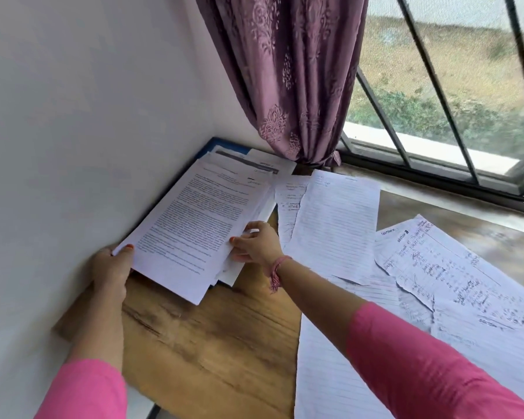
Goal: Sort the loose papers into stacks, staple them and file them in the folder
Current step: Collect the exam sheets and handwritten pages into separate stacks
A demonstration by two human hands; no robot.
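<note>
A stack of printed papers (191,225) lies at the far left of the wooden table, on top of a blue folder (215,144) whose corner shows at the back by the wall. My left hand (111,269) grips the stack's near left corner. My right hand (256,241) holds its right edge, fingers on the top sheets. Loose lined sheets (336,225) lie to the right of the stack. Handwritten, torn-edged pages (436,267) spread over the right side, and a blank lined sheet (330,373) lies near the front.
The wooden table (212,343) stands against a white wall (73,116) on the left. A purple curtain (294,80) hangs at the back corner, beside a barred window (451,86). Bare wood shows at front centre.
</note>
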